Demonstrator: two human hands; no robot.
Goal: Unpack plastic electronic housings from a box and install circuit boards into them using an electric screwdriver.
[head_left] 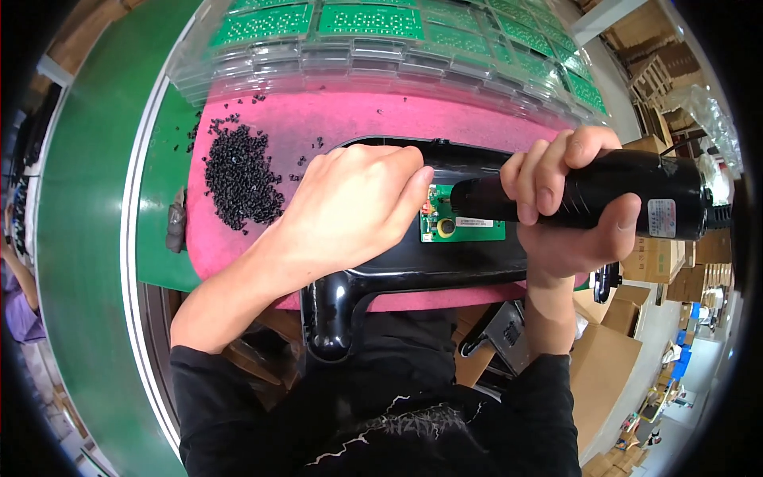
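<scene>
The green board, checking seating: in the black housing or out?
In: the green board lies within the black housing, driver tip on it.

Two bare forearms, no gloves, no watch, no rings to see. Left hand [350, 211] and right hand [568, 211] both uncovered, fingers [540, 171] with short plain nails. Black long sleeves [203, 381] pushed up, ending well above the wrists. Same black cloth over the chest, soft and a little creased. Pale grey print [397, 429] across the front of the shirt, thin jagged lines like lightning or cracked lettering.
</scene>
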